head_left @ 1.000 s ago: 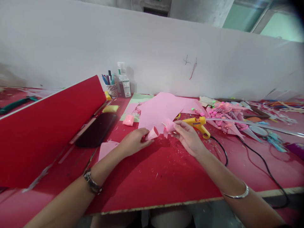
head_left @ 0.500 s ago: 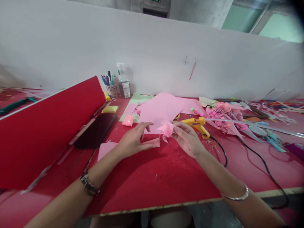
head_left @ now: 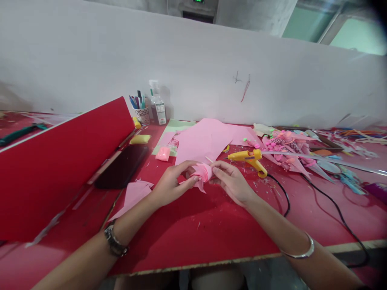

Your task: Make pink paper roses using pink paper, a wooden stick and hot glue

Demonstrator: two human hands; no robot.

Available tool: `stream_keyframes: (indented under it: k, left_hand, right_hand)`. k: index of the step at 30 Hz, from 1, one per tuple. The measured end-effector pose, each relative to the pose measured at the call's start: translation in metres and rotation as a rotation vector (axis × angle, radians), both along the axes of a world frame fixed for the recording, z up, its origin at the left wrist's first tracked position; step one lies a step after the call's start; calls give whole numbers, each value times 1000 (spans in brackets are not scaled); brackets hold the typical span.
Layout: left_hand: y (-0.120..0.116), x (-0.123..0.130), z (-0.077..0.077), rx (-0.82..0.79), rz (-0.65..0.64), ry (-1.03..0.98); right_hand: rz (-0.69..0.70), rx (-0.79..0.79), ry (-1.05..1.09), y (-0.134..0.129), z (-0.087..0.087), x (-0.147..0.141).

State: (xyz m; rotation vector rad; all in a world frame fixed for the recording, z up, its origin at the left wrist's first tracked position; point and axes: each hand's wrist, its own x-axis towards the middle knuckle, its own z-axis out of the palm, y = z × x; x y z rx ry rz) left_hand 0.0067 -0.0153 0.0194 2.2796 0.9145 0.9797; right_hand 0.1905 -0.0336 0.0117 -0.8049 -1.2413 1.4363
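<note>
Between my hands, over the red tabletop, is a pink paper flower [head_left: 202,172] with layered, curled petals. My left hand [head_left: 174,183] grips its left side with thumb and fingers. On the other side, my right hand [head_left: 231,181] pinches the flower by its edge. A thin pale stick end shows just above it; what it belongs to I cannot tell. Large pink paper sheets [head_left: 202,139] lie right behind the flower. Cut pink paper pieces [head_left: 136,196] rest beside my left forearm.
A yellow glue gun [head_left: 249,159] with a black cord lies right of my right hand. Pink decorated cones [head_left: 287,147] are heaped farther right. To the left are a black phone-like slab [head_left: 122,167], a leaning red board [head_left: 66,161], a pen cup [head_left: 142,115] and a bottle [head_left: 158,105].
My left hand has moved right and closed on the flower. The strip of pink paper by its thumb no longer shows there. My right hand, with the flower, has shifted slightly left and down.
</note>
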Motion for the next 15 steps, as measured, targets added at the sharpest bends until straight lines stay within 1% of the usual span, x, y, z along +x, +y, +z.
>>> stream_keyframes:
  k: [3,5,8,11,13,15]
  left_hand:
    - [0,0,-1,53,14,130]
    - [1,-1,-2,174,41,237]
    - [3,-2,-6,411,65,347]
    - [5,-2,-8,564,104,367]
    - [6,-3,-9,600,133,354]
    - [6,-3,-9,594,153,340]
  right_hand:
    - [-13,-22,-46,0,0,1]
    - [-42,-13,-86,0,-1,1]
    - [-63,8,-139,0,-2,1]
    - [-42,25,-159,0,-4,0]
    - [-37,30,-185,0,-4,-1]
    - [-81,77,-248,0,-3,-1]
